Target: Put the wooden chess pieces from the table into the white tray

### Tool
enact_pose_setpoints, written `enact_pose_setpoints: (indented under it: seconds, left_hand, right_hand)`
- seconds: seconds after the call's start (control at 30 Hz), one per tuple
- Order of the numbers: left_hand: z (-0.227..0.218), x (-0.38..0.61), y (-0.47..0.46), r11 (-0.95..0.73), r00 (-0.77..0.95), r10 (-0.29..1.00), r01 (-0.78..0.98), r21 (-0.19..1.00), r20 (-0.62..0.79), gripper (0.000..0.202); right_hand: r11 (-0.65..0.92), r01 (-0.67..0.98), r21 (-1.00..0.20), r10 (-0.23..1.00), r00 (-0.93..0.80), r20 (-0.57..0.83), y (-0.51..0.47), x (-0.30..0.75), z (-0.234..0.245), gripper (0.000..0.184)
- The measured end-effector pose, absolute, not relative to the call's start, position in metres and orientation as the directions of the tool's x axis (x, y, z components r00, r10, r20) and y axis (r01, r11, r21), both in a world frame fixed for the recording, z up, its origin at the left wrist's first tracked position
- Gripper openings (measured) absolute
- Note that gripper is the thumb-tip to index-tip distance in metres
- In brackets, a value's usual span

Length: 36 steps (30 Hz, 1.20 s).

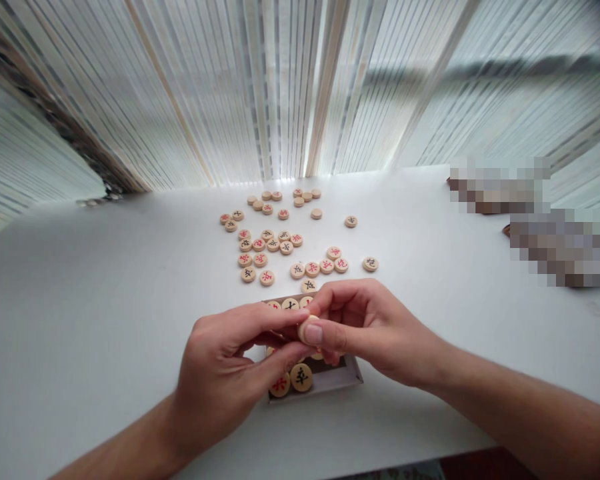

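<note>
Both hands meet over a small open box [330,381] that holds several round xiangqi pieces. My right hand [367,327] pinches one pale wooden xiangqi piece [307,327] between thumb and fingers, its thumb lying across the face. My left hand [235,353] reaches in from the other side, thumb and fingertips closed at the edge of that same piece. Below the hands, a piece with a black character [301,378] and one with a red character [280,385] lie in the box's near row. The middle of the box is mostly hidden by my fingers.
Many loose xiangqi pieces, such as one with a black character [248,274], lie scattered on the white table [105,300] beyond the box. Pleated blinds [220,87] hang behind its far edge. Two blurred-out items [570,247] lie at the right.
</note>
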<state>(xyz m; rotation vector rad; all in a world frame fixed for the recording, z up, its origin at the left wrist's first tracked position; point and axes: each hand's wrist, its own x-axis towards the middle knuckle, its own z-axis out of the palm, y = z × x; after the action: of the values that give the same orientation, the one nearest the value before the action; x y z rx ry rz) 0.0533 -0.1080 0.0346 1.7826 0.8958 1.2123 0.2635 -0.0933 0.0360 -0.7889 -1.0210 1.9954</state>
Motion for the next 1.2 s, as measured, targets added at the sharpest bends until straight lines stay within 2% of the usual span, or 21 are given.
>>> enact_pose_setpoints:
  seconds: [0.13, 0.23, 0.4, 0.63, 0.97, 1.2]
  left_hand:
    - [0.0327, 0.0513, -0.1079, -0.449, 0.294, 0.872, 0.164, 0.878, 0.391, 0.04]
    - [0.0324, 0.0514, -0.1075, -0.447, 0.302, 0.872, 0.171, 0.878, 0.385, 0.038]
    - [0.0355, 0.0548, -0.1079, -0.437, 0.291, 0.877, 0.147, 0.887, 0.383, 0.039]
    - [0.0364, 0.0534, -0.1095, -0.416, 0.289, 0.884, 0.128, 0.9, 0.368, 0.043]
    - [0.0377, 0.0523, -0.11, -0.372, 0.261, 0.904, 0.084, 0.925, 0.34, 0.045]
    - [0.036, 0.0513, -0.1098, -0.412, 0.251, 0.893, 0.125, 0.903, 0.372, 0.038]
  right_hand:
    - [-0.456, -0.392, -0.799, 0.819, -0.535, -0.205, -0.0942, 0.2614, 0.0332, 0.039]
    - [-0.469, -0.401, -0.787, 0.818, -0.534, -0.215, -0.0944, 0.261, 0.034, 0.039]
    - [-0.439, -0.364, -0.822, 0.824, -0.528, -0.206, -0.0942, 0.2626, 0.0394, 0.031]
    - [-0.376, -0.304, -0.876, 0.833, -0.525, -0.175, -0.094, 0.2645, 0.0406, 0.029]
    - [-0.34, -0.31, -0.888, 0.81, -0.577, -0.109, -0.0904, 0.2687, 0.0412, 0.023]
    - [-0.432, -0.374, -0.82, 0.812, -0.557, -0.175, -0.0934, 0.2626, 0.035, 0.041]
